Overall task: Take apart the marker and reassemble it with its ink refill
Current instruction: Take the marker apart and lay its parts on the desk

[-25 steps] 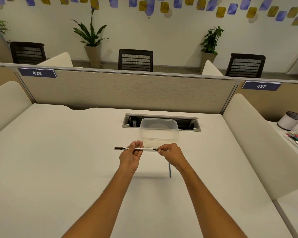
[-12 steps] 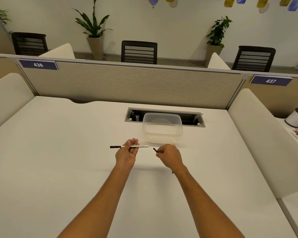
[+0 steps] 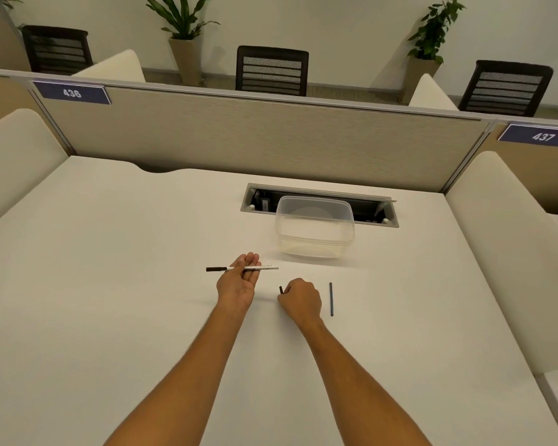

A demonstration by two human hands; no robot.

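My left hand point(image 3: 239, 281) is palm up and holds the marker point(image 3: 264, 268) across its fingers, level above the table. The marker has a white barrel and a black cap that points left. My right hand point(image 3: 300, 300) is curled low over the table, to the right of the left hand. It pinches a small black end piece point(image 3: 281, 289), which sticks out on its left side. The thin dark ink refill point(image 3: 331, 299) lies loose on the white table point(image 3: 110, 284), just right of my right hand and clear of both hands.
A clear plastic container point(image 3: 314, 233) stands behind the hands, in front of a cable slot point(image 3: 258, 201) in the desk. A beige partition point(image 3: 255, 140) closes the back and cream side panels flank the desk.
The black end piece has come off the marker's right end. My right hand carried it down and to the right, and the refill behind it is now uncovered. The view tilted down.
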